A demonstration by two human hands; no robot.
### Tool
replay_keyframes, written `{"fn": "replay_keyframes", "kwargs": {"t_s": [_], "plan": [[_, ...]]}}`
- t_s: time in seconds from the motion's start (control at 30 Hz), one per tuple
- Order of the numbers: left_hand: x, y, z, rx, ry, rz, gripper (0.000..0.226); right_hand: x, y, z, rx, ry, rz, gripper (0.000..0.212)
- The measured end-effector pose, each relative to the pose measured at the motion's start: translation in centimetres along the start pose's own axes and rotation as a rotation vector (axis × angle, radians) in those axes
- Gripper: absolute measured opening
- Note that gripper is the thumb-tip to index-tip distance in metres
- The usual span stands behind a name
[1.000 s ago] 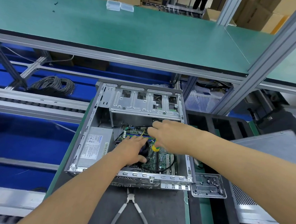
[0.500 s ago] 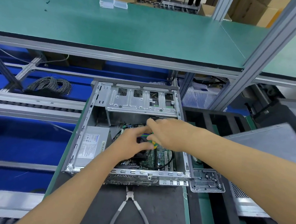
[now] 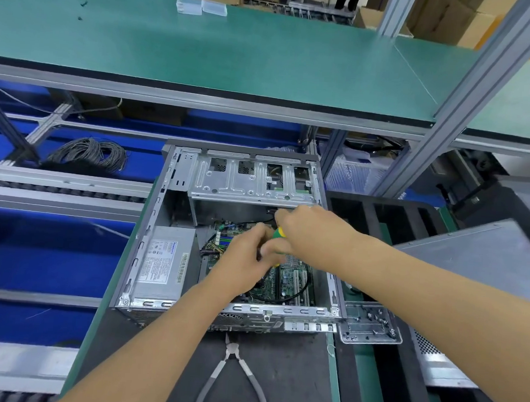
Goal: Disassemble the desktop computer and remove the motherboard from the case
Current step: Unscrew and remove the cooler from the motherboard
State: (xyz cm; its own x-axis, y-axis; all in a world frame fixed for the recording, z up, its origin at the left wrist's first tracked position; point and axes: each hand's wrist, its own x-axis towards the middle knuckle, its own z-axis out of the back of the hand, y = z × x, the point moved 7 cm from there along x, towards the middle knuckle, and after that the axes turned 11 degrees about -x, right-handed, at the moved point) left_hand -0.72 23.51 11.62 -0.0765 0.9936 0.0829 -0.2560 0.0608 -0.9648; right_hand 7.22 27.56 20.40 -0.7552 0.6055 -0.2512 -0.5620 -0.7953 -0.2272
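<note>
An open grey desktop case [image 3: 148, 243] lies on its side on the dark mat. Inside, the green motherboard [image 3: 286, 284] shows at the right, the silver power supply [image 3: 162, 262] at the left and a metal drive cage [image 3: 246, 183] at the far end. My right hand [image 3: 311, 235] is closed around a screwdriver with a yellow-green handle [image 3: 278, 233], held over the board. My left hand [image 3: 247, 259] sits just beside it, fingers curled at the screwdriver's shaft; what lies under it is hidden.
Grey-handled pliers [image 3: 232, 374] lie on the mat in front of the case. A small metal bracket [image 3: 371, 324] rests at the case's right corner, with a removed side panel [image 3: 479, 263] further right. A green shelf [image 3: 236, 57] overhangs the far side; a cable coil [image 3: 88, 154] lies far left.
Both hands have drawn together over the board's middle. The left hand rose from the fan area to the screwdriver shaft. The view shifted slightly.
</note>
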Motion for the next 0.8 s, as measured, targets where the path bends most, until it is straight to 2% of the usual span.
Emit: {"fn": "replay_keyframes", "kwargs": {"t_s": [0.1, 0.2, 0.33, 0.4, 0.5, 0.57, 0.63, 0.67, 0.73, 0.77, 0.8], "plan": [[0.1, 0.2, 0.1, -0.02, -0.067, 0.02, 0.036, -0.3, 1.5, 0.5, 0.001, -0.014, 0.11, 0.031], [0.0, 0.4, 0.0, -0.004, -0.075, 0.05, 0.034, -0.8, 2.3, 0.8, -0.108, -0.053, 0.211, 0.036], [0.0, 1.1, -0.2, 0.049, -0.023, 0.094, 0.015, -1.3, 2.8, 1.1, -0.293, -0.194, 0.31, 0.037], [0.1, 0.9, 0.2, 0.02, -0.038, 0.062, 0.02, -1.3, 2.0, 1.0, -0.159, -0.132, 0.273, 0.033], [0.1, 0.6, 0.3, 0.018, -0.098, 0.021, 0.036, -0.7, 0.0, 0.7, 0.104, 0.042, 0.05, 0.041], [0.0, 1.0, 0.6, 0.019, -0.154, 0.026, 0.047, -0.4, -0.6, 0.2, 0.074, 0.104, -0.073, 0.047], [0.3, 1.4, 0.5, 0.045, -0.145, 0.029, 0.049, -0.6, -0.5, -0.2, 0.067, 0.107, -0.127, 0.053], [0.4, 1.4, 0.4, 0.066, -0.127, 0.02, 0.046, -0.7, -0.2, -0.1, 0.051, 0.074, -0.11, 0.05], [0.6, 1.2, 0.2, 0.087, -0.104, 0.014, 0.044, -0.7, 0.5, 0.2, -0.11, 0.038, -0.023, 0.022], [0.6, 1.2, 0.2, 0.086, -0.107, 0.025, 0.047, -0.7, 0.8, 0.1, -0.177, 0.081, 0.015, 0.014], [0.5, 1.1, 0.2, 0.078, -0.11, 0.036, 0.051, -0.5, 1.1, 0.0, -0.204, 0.108, 0.05, 0.019]]}}
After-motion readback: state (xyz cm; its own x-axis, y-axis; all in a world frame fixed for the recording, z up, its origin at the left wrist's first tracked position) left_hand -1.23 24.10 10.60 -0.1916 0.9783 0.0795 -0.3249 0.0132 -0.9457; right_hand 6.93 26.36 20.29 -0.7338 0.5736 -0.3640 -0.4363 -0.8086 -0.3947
